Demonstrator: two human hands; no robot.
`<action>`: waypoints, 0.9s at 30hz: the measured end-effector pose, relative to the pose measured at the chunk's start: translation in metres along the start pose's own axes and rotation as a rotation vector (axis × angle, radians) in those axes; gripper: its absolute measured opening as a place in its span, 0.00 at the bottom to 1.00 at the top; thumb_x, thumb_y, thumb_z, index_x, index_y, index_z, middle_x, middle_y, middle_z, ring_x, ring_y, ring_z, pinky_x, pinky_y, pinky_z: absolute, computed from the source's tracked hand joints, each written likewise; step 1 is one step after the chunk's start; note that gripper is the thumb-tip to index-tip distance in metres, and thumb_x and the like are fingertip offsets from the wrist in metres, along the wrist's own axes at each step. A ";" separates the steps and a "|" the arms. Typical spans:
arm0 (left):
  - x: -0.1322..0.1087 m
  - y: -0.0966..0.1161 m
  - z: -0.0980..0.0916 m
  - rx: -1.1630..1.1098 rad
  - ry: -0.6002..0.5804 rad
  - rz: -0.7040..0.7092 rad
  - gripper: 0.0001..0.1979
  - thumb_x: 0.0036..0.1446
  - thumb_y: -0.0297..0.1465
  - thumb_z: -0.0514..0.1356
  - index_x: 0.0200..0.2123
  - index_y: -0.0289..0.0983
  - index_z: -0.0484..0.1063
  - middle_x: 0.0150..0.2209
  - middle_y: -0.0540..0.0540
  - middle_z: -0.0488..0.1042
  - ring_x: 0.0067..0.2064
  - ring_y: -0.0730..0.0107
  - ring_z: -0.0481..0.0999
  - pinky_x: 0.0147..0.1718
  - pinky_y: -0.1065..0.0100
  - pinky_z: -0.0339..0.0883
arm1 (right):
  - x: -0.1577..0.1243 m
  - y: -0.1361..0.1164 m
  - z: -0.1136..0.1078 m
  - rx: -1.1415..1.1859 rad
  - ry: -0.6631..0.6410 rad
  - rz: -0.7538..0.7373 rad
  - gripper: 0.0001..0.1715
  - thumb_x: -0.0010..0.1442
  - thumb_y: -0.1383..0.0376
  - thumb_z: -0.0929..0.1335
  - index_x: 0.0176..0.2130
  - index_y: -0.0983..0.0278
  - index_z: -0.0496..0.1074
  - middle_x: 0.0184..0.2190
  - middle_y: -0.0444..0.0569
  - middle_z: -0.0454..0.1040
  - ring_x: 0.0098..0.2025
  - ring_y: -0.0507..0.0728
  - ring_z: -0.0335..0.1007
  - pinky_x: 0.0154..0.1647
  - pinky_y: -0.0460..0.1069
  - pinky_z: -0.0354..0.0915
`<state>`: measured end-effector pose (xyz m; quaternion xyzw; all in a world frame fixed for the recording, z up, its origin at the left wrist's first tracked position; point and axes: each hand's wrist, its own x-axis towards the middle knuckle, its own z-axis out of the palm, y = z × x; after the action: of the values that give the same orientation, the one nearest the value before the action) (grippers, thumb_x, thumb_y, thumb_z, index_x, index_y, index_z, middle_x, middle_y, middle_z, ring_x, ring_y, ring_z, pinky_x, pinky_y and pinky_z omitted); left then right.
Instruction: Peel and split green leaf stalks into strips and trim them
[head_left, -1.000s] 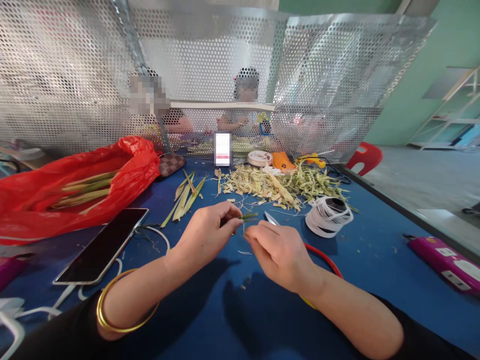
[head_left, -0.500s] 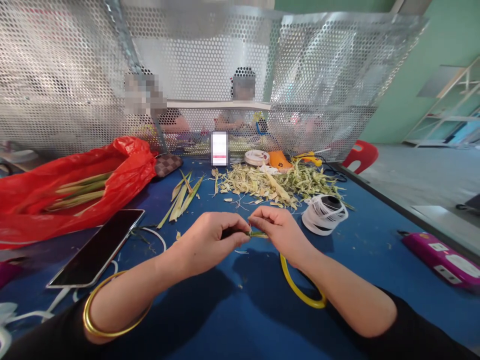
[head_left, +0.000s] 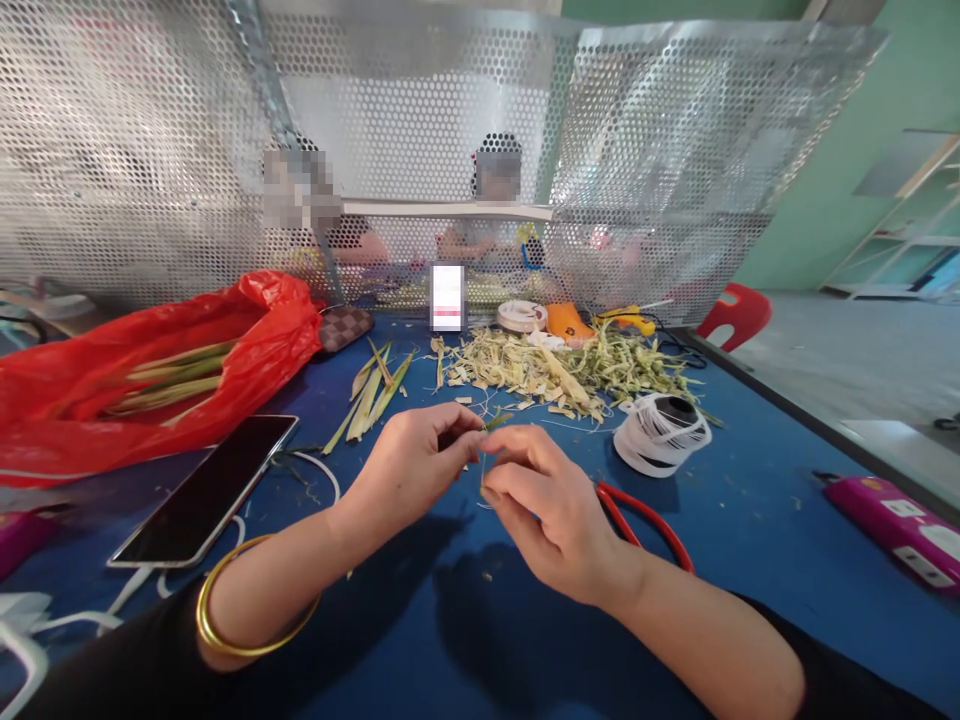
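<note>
My left hand (head_left: 409, 465) is closed in a pinch on a small green leaf piece (head_left: 496, 422), mostly hidden by the fingers. Right beside it, my right hand (head_left: 551, 510) has thumb and fingertips pressed together on a thin white thread (head_left: 484, 465), which runs up to the leaf piece. The hands nearly touch at the fingertips. Under my right forearm, a red looped handle (head_left: 660, 525) lies on the table; the rest of that tool is covered. A cone of white thread (head_left: 661, 435) stands to the right, with thread trailing off.
Dry leaf scraps (head_left: 525, 370) are heaped at the back of the blue table (head_left: 420, 640). Leaf strips (head_left: 367, 395) lie left of them. A red plastic bag (head_left: 277, 330) with stalks, a phone (head_left: 206, 490), and a purple power strip (head_left: 892, 525) surround the work area. People sit beyond the perforated screen (head_left: 420, 110).
My right hand has swung lower and turned, drawing the thread down from the leaf piece. My left hand has lifted slightly. The yellow loop is now covered, and the red handle shows.
</note>
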<state>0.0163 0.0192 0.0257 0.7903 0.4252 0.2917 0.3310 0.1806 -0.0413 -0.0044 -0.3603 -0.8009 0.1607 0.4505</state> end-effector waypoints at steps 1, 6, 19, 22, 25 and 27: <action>0.000 0.000 0.001 0.016 0.003 0.007 0.08 0.57 0.33 0.55 0.33 0.37 0.73 0.26 0.52 0.74 0.27 0.74 0.71 0.26 0.74 0.62 | 0.000 0.000 -0.001 0.052 -0.006 -0.033 0.07 0.63 0.70 0.61 0.36 0.63 0.67 0.46 0.54 0.65 0.38 0.53 0.66 0.39 0.49 0.63; 0.000 -0.004 0.003 0.021 0.055 0.026 0.08 0.57 0.33 0.55 0.34 0.37 0.73 0.25 0.53 0.73 0.25 0.75 0.69 0.26 0.74 0.63 | 0.005 0.000 -0.001 0.203 -0.044 0.015 0.10 0.66 0.70 0.58 0.32 0.62 0.62 0.31 0.47 0.65 0.34 0.52 0.62 0.36 0.48 0.62; -0.001 0.002 0.005 0.125 0.079 0.081 0.07 0.56 0.29 0.56 0.32 0.37 0.75 0.26 0.53 0.76 0.29 0.74 0.73 0.29 0.74 0.63 | 0.002 -0.012 -0.003 0.038 -0.104 -0.144 0.09 0.61 0.75 0.57 0.32 0.63 0.59 0.31 0.50 0.63 0.34 0.55 0.58 0.37 0.51 0.61; 0.000 0.003 0.003 0.165 0.032 0.055 0.07 0.56 0.29 0.56 0.31 0.37 0.74 0.26 0.52 0.76 0.29 0.73 0.73 0.29 0.73 0.62 | 0.003 -0.012 -0.007 0.139 -0.095 -0.085 0.09 0.62 0.73 0.57 0.32 0.63 0.61 0.30 0.49 0.63 0.34 0.54 0.59 0.36 0.50 0.61; 0.000 0.007 0.000 0.237 -0.045 0.054 0.07 0.55 0.28 0.56 0.29 0.37 0.75 0.25 0.53 0.75 0.28 0.74 0.72 0.27 0.73 0.59 | 0.006 -0.009 -0.013 0.290 -0.061 0.084 0.10 0.64 0.69 0.59 0.32 0.63 0.64 0.30 0.47 0.64 0.33 0.53 0.61 0.36 0.50 0.60; -0.001 0.009 -0.002 0.249 -0.141 0.083 0.07 0.54 0.27 0.56 0.28 0.38 0.75 0.23 0.54 0.74 0.27 0.75 0.70 0.27 0.74 0.57 | 0.009 -0.003 -0.017 0.428 -0.005 0.217 0.11 0.64 0.67 0.61 0.30 0.64 0.67 0.29 0.47 0.66 0.33 0.53 0.62 0.36 0.50 0.60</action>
<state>0.0185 0.0152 0.0335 0.8607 0.4008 0.1938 0.2471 0.1903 -0.0381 0.0124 -0.3400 -0.7064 0.3749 0.4948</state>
